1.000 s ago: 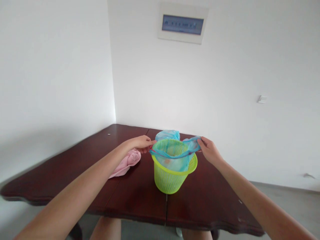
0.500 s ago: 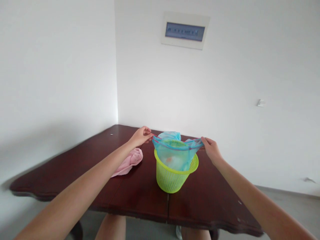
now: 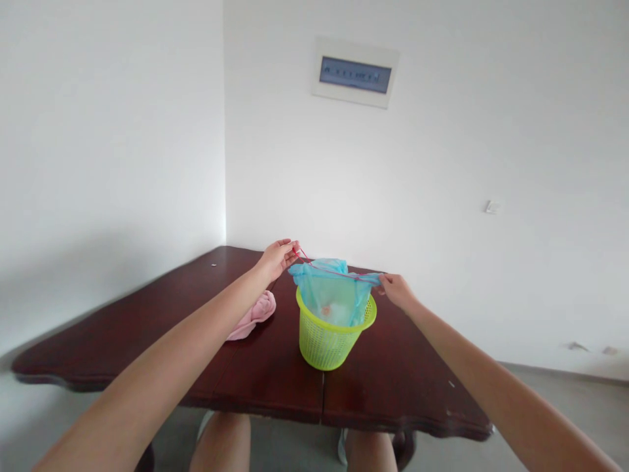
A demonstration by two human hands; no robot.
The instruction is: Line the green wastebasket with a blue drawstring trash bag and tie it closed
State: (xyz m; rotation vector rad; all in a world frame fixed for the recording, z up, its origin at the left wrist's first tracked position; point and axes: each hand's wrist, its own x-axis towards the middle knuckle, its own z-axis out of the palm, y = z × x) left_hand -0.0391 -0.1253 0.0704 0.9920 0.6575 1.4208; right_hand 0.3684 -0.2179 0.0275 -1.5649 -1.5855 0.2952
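Observation:
A yellow-green plastic basket [image 3: 322, 344] with perforated sides stands on the dark red table. Inside it sits a thin blue drawstring garbage bag [image 3: 314, 288], its mouth raised above the rim and something pale and orange showing faintly through the film. My left hand [image 3: 281, 257] pinches the red drawstring [image 3: 303, 254], which is pulled out in a loop at the bag's left side. On the other side, my right hand [image 3: 394, 288] grips the gathered right edge of the bag, beyond the basket's rim.
A crumpled pink cloth [image 3: 255, 314] lies left of the basket, partly behind my left forearm. The wooden table [image 3: 162, 328] reaches the walls at the back. A breaker panel [image 3: 356, 73] and a switch [image 3: 492, 207] are on the wall.
My left hand has drawn the red string farther out of the bag's hem, up and away. The bag's mouth has narrowed and risen. The view has shifted slightly.

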